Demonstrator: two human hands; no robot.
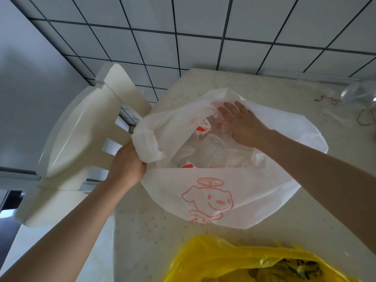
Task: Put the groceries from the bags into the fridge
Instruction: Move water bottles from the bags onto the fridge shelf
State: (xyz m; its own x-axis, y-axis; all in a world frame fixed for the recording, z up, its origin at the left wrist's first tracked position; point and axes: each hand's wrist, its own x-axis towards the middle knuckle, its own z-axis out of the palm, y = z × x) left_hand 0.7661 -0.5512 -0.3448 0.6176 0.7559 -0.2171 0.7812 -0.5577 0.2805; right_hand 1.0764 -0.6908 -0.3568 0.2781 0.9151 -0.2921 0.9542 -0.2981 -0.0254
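Our left hand [127, 165] bunches the white bag [223, 192] rim in curled fingers to keep its mouth wide, so our right hand [242, 123] can reach in, fingers straight and slightly apart; a red-and-white carton [202, 130] lies just beside those fingertips. The bag sits on a pale table [142, 241], a yellow bag [213, 261] nearer us, a white chair [81, 135] beyond our left knuckles on the tiled floor [183, 27]

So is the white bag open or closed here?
Open. The left hand grips the white bag rim, the right hand reaches inside, and cartons show through the mouth.
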